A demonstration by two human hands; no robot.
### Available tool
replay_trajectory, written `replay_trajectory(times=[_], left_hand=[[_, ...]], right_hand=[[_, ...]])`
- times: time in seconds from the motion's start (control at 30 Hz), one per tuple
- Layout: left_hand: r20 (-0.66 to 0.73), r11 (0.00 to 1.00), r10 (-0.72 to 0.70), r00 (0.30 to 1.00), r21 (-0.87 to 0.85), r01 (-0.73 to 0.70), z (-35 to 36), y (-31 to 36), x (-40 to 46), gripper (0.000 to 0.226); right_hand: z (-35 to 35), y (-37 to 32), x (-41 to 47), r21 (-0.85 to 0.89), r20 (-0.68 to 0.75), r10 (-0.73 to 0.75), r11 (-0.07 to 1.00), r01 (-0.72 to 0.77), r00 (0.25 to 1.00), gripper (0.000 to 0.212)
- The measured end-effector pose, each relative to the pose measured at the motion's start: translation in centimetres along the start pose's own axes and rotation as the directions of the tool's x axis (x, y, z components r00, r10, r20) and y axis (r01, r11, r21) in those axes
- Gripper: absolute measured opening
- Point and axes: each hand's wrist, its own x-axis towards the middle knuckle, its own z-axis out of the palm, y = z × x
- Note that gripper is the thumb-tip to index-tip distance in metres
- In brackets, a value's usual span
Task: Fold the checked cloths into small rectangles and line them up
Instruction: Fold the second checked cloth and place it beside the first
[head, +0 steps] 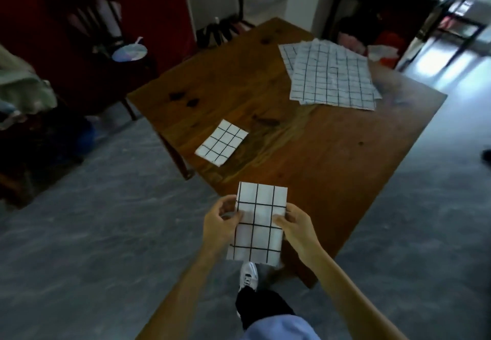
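Note:
I hold a folded white checked cloth [259, 222] in the air over the near corner of the wooden table [318, 159]. My left hand [219, 222] pinches its left edge and my right hand [295, 222] pinches its right edge. One small folded checked rectangle [221, 142] lies flat near the table's left edge. A loose pile of unfolded checked cloths [332, 73] lies spread at the far right of the table.
A dark chair with a round fan on its seat [129, 52] stands left of the table. Grey floor surrounds the table. My shoe [248, 276] shows below the cloth. Dark furniture and a glass-topped stand [462, 20] fill the back right.

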Motion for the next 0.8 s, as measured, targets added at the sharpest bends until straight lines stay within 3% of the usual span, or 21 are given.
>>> replay_trajectory(times=[0.3,0.53,0.67,0.8], left_hand=[[0.118,0.974,-0.043,0.992,0.228,0.015,-0.2,1.0,11.9,0.039],[0.312,0.946,-0.031,0.950,0.315,-0.072,1.5,0.6,19.1,0.037],[0.430,0.928,-0.050,0.901,0.354,-0.117,3.0,-0.5,22.5,0.039],[0.473,0.914,-0.084,0.877,0.387,-0.121,3.4,-0.9,24.8,0.043]], right_hand=[[2.0,-1.1,9.0,0.071,-0.134,0.054,0.996,-0.045,0.990,0.023],[2.5,-0.8,13.4,0.096,-0.309,0.137,0.989,-0.112,0.941,0.034],[2.5,-0.3,15.4,0.076,-0.445,0.192,0.981,-0.177,0.875,0.042],[2.9,0.0,16.6,-0.042,-0.650,0.179,0.962,-0.270,0.739,0.049]])
